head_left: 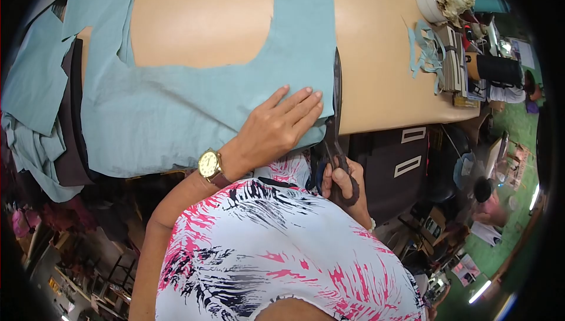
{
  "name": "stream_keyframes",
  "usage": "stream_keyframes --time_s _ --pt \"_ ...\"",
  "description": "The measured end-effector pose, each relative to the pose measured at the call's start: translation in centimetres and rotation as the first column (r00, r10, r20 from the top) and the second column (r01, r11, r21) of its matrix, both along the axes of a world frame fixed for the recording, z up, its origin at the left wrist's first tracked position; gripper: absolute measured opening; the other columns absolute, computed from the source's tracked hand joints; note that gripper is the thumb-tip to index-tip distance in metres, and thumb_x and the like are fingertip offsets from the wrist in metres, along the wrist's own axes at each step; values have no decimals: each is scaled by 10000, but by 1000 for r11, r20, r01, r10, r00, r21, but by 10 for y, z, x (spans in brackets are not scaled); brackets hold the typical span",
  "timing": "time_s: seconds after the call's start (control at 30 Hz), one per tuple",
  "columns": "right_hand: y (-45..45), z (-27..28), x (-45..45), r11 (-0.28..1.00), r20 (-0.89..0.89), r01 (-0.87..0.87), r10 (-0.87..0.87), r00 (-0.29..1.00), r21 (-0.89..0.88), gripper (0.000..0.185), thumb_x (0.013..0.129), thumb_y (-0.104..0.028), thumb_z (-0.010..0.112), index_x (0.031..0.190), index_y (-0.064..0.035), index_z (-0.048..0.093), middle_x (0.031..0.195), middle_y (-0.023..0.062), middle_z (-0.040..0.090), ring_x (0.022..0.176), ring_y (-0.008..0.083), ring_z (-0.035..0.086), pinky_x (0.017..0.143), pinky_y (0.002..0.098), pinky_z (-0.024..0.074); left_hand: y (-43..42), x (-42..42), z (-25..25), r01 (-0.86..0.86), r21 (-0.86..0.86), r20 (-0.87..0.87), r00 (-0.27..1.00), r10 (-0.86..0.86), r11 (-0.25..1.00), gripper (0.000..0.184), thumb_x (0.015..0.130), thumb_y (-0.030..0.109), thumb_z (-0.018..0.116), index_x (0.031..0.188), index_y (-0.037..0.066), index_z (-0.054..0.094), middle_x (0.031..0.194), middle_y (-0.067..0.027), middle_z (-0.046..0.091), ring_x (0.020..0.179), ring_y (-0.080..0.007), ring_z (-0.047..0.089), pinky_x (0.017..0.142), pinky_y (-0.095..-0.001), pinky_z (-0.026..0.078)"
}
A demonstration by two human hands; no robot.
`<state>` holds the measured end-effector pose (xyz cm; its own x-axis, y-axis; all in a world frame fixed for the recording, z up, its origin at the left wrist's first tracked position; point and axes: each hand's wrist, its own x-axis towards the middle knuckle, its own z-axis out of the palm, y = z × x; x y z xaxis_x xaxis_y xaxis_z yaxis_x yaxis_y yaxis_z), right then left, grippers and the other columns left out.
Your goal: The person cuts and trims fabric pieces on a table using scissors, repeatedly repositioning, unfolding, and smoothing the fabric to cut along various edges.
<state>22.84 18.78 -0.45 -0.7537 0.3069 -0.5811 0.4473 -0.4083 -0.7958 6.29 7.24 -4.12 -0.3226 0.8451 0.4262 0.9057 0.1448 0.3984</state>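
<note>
Light blue fabric (194, 109) lies over the edge of the tan-topped table, with a wide curved opening cut into its far side. My left hand (276, 126) rests flat on the fabric near its right edge, fingers stretched out, with a watch (209, 165) on the wrist. My right hand (348, 188) is closed round the handles of large dark scissors (333, 123) below the table edge. Their blades point away from me, along the fabric's right edge. How far the blades are apart, and whether fabric lies between them, is hard to see.
Thin blue fabric strips (428, 50) lie on the table (382, 73) at right, by a stack of flat pieces (452, 56), a white container (429, 6) and a dark thread spool (499, 70). More blue fabric (35, 73) hangs at left. Dark cloth (382, 171) hangs below the table.
</note>
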Motion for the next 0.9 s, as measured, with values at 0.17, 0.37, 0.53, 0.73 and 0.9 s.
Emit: stream_keyframes --time_s 0.17,0.37,0.53,0.73,0.9 --pt "-2 -1 -3 1000 -35 6 -6 999 4 415 792 -404 616 770 -10 486 571 44 465 455 106 461 431 213 375 -3 3 4 16 4 24 1000 -16 1000 310 743 84 540 1043 19 581 1151 -101 566 1076 -222 541 887 -403 435" --pt "-5 2 -4 999 3 38 -38 999 -17 391 796 -374 622 747 -12 481 569 46 465 448 103 456 416 207 361 -4 2 3 37 9 48 998 -37 999 323 741 80 543 1055 13 577 1157 -107 564 1081 -222 539 890 -399 432" --pt "-6 4 -5 998 57 53 -51 997 -28 307 793 -289 625 716 -24 491 541 23 479 444 77 459 419 198 355 -5 2 2 42 4 50 998 -42 999 332 732 71 550 1058 11 578 1155 -110 565 1078 -224 543 882 -395 436" --pt "-6 8 -5 1000 105 30 -29 994 -4 234 794 -216 628 727 -21 516 529 3 484 438 59 455 416 188 346 -5 3 3 46 2 63 997 -46 999 342 720 58 552 1058 11 579 1153 -110 567 1071 -224 547 873 -392 442" --pt "-8 9 -3 1000 108 13 -16 994 23 220 794 -200 627 740 -16 518 543 4 487 449 61 463 424 187 353 -5 4 4 45 12 68 997 -46 999 345 710 45 560 1053 12 582 1144 -109 572 1059 -224 555 860 -387 451"
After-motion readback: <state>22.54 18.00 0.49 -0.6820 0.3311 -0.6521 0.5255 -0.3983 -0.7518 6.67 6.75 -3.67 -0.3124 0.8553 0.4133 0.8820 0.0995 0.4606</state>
